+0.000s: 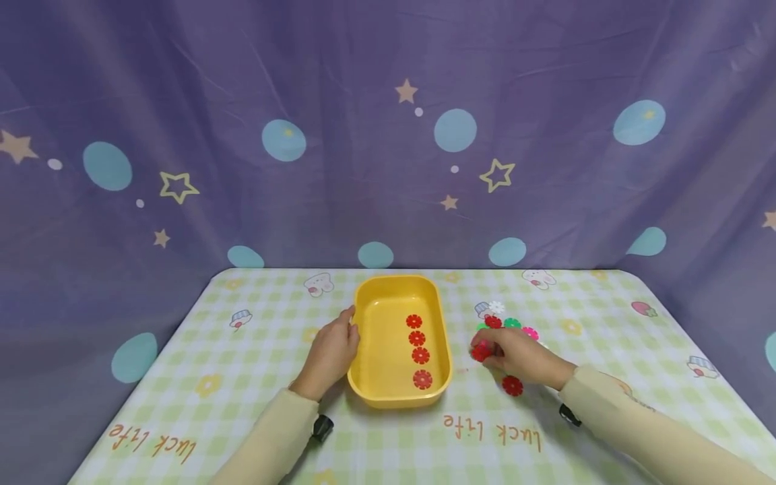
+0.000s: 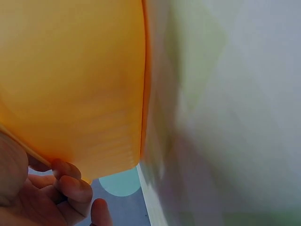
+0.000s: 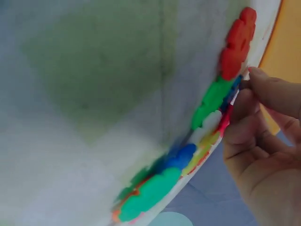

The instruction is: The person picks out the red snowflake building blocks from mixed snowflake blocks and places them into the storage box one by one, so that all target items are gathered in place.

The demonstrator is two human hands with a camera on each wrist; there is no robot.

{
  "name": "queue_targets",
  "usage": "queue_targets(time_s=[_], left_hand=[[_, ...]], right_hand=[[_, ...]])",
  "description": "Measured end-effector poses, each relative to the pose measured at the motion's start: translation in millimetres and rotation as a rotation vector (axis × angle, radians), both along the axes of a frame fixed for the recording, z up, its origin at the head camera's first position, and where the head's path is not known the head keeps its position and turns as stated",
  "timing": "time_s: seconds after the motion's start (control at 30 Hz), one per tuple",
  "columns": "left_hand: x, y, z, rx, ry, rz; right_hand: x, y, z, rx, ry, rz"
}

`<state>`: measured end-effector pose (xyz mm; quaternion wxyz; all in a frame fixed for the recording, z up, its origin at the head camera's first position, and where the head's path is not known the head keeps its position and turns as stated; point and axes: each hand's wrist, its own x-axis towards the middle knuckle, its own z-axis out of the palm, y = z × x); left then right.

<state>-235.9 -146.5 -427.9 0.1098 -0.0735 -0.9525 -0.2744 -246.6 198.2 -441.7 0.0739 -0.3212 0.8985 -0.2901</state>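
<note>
A yellow plastic tray (image 1: pixel 392 397) stands on the table, with several red snowflake discs (image 1: pixel 420 355) in a column along its right side. My left hand (image 1: pixel 330 350) grips the tray's left rim; the left wrist view shows curled fingers (image 2: pixel 73 188) at its edge. To the right of the tray, my right hand (image 1: pixel 518 353) pinches a red snowflake disc (image 1: pixel 481 351) over a loose pile. In the right wrist view the fingertips mostly hide that disc. Another red disc (image 1: pixel 512 385) lies just in front of the hand.
Around my right hand lie discs of other colours, among them a white one (image 1: pixel 496 307), a green one (image 1: pixel 512 323) and a pink one (image 1: pixel 530 333). A checked cloth (image 1: pixel 267 364) covers the table. Behind it hangs a purple curtain (image 1: pixel 364 188).
</note>
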Motion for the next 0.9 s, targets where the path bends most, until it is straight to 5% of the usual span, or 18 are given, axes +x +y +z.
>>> queue_targets(time_s=[0.6, 0.9], left_hand=[[-1.1, -0.8, -1.7, -0.002, 0.025, -0.004], [-0.5, 0.2, -1.2, 0.004, 0.014, -0.004]], right_hand=[[-34.2, -33, 56.1, -0.140, 0.228, 0.058], [-66.5, -75, 58.2, -0.131, 0.151, 0.157]])
